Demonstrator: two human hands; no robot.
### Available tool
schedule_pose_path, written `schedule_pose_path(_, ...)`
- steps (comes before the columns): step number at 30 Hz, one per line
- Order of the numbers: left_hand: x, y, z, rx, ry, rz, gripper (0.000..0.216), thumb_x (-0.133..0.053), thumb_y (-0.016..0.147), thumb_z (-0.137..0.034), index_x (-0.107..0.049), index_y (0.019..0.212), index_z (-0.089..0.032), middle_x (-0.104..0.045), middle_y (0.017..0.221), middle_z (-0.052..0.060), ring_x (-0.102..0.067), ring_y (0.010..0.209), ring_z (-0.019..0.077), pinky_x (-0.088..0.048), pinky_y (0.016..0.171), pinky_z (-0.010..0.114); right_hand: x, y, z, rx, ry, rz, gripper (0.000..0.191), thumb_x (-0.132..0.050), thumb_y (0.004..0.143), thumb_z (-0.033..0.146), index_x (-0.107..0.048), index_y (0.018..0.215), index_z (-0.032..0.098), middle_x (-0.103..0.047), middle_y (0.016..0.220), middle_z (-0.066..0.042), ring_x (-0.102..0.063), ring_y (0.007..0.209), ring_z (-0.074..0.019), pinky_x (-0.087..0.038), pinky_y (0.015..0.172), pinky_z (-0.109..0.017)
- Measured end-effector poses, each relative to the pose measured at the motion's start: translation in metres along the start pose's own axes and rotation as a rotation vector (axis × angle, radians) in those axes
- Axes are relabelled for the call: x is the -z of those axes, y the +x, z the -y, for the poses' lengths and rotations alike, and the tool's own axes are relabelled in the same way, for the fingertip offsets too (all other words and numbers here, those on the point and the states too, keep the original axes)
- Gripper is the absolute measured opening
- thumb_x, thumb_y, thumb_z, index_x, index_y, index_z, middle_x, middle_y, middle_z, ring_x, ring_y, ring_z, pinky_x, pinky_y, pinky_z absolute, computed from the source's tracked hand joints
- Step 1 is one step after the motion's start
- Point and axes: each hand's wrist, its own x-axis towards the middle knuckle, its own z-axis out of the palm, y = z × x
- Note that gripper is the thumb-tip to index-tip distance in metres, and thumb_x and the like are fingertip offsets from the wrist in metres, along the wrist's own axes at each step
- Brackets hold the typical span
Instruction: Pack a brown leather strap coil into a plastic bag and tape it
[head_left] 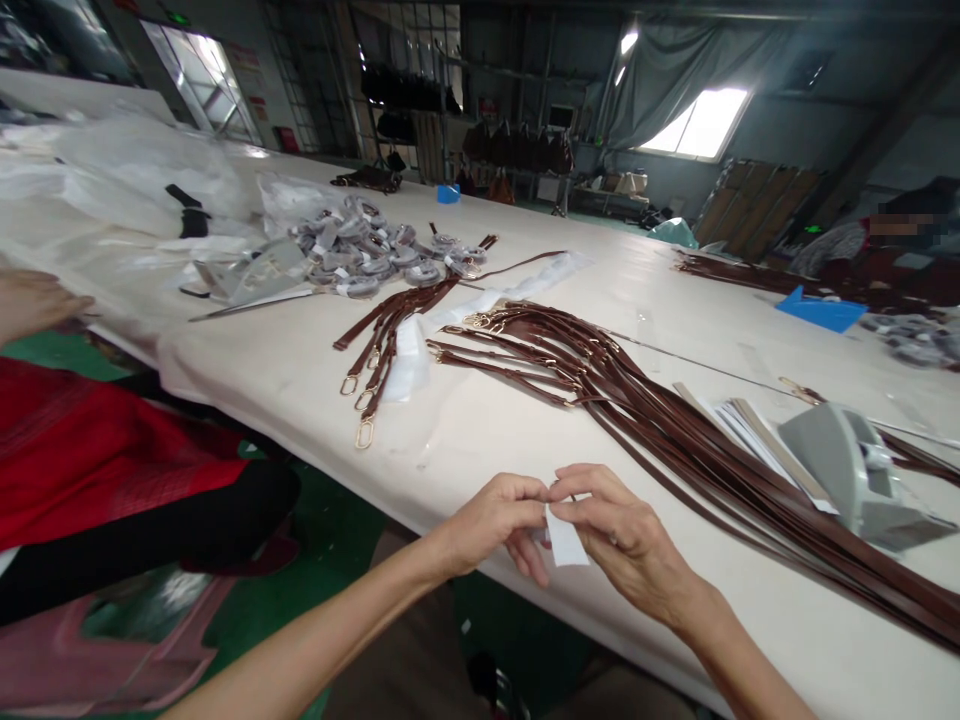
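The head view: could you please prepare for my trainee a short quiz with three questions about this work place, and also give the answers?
1. Multiple choice: what is between the left hand and the right hand?
A) a bottle
B) a white slip
C) a brush

2. Compare: which lie nearer to these hands, the long brown straps or the wrapped coils?

3. Fill the gap: the metal rings on the shorter brown straps are ____ in colour.

Key:
1. B
2. The long brown straps
3. gold
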Motion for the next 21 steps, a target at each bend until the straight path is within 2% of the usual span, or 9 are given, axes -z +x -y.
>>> schedule_pose_path(3,0.002,0.000,0.002,0.022,-0.100,0.011,0.028,-0.059,0.065,-0.033,-0.063,0.084,-0.013,-0.065,0.063,0.005,-0.065,0.048,0.0206,-0.047,0.042,0.021,0.004,-0.001,0.002,0.044,-0.043,0.053,0.031,-0.048,0.096,0.010,-0.060,0.119,0.027,-0.063,0.122,-0.010,-0.054,0.122,-0.0210,-0.050,0.101,-0.043)
schedule_pose_path(7,0.005,0.000,0.005,0.016,-0.133,-0.008,0.039,-0.065,0.072,-0.047,-0.063,0.088,-0.012,-0.068,0.067,0.009,-0.066,0.051,0.0189,-0.049,0.044,0.019,0.009,-0.004,0.002,0.056,-0.181,0.072,0.037,-0.051,0.096,0.013,-0.059,0.128,0.028,-0.061,0.129,-0.010,-0.047,0.132,-0.0234,-0.047,0.106,-0.046)
schedule_pose_path(10,0.006,-0.002,0.008,-0.009,-0.121,-0.061,0.046,-0.074,0.075,-0.054,-0.061,0.089,-0.012,-0.069,0.069,0.010,-0.065,0.052,0.0156,-0.050,0.047,0.017,0.008,-0.010,0.001,-0.022,-0.198,0.072,0.039,-0.053,0.096,0.020,-0.057,0.134,0.029,-0.057,0.136,-0.010,-0.041,0.139,-0.0254,-0.043,0.110,-0.048)
schedule_pose_path(12,0.006,-0.004,0.009,-0.061,-0.128,-0.108,0.048,-0.075,0.075,-0.055,-0.060,0.091,-0.012,-0.068,0.067,0.008,-0.064,0.050,0.0148,-0.050,0.048,0.017,0.003,-0.017,0.002,-0.109,-0.177,-0.042,0.039,-0.054,0.097,0.024,-0.057,0.135,0.028,-0.052,0.141,-0.011,-0.040,0.139,-0.0268,-0.043,0.111,-0.049)
schedule_pose_path(14,0.005,-0.006,0.010,-0.133,-0.111,-0.157,0.047,-0.075,0.077,-0.054,-0.060,0.094,-0.012,-0.068,0.068,0.007,-0.065,0.051,0.0153,-0.050,0.050,0.018,-0.007,-0.024,0.006,-0.200,-0.165,-0.316,0.034,-0.055,0.097,0.023,-0.061,0.129,0.027,-0.055,0.137,-0.011,-0.049,0.132,-0.0248,-0.047,0.107,-0.043)
schedule_pose_path(16,0.004,-0.008,0.011,-0.198,-0.067,-0.203,0.047,-0.074,0.078,-0.053,-0.061,0.095,-0.012,-0.067,0.071,0.006,-0.065,0.051,0.0157,-0.050,0.050,0.019,-0.019,-0.029,0.012,-0.285,-0.132,-0.542,0.024,-0.054,0.097,0.021,-0.066,0.117,0.026,-0.062,0.119,-0.008,-0.059,0.115,-0.0195,-0.051,0.098,-0.033)
schedule_pose_path(18,0.002,-0.010,0.010,-0.246,-0.031,-0.241,0.046,-0.074,0.079,-0.053,-0.061,0.095,-0.012,-0.066,0.073,0.005,-0.063,0.048,0.0148,-0.048,0.048,0.020,-0.031,-0.032,0.019,-0.353,-0.066,-0.586,0.016,-0.055,0.097,0.023,-0.068,0.106,0.026,-0.066,0.102,-0.003,-0.062,0.098,-0.0158,-0.050,0.086,-0.026)
schedule_pose_path(21,-0.003,-0.011,0.010,-0.300,-0.003,-0.306,0.042,-0.072,0.081,-0.051,-0.060,0.093,-0.013,-0.064,0.072,0.002,-0.058,0.043,0.0119,-0.043,0.045,0.018,-0.045,-0.030,0.027,-0.469,0.028,-0.505,0.012,-0.057,0.096,0.031,-0.066,0.099,0.024,-0.066,0.091,-0.001,-0.061,0.086,-0.0146,-0.047,0.078,-0.025)
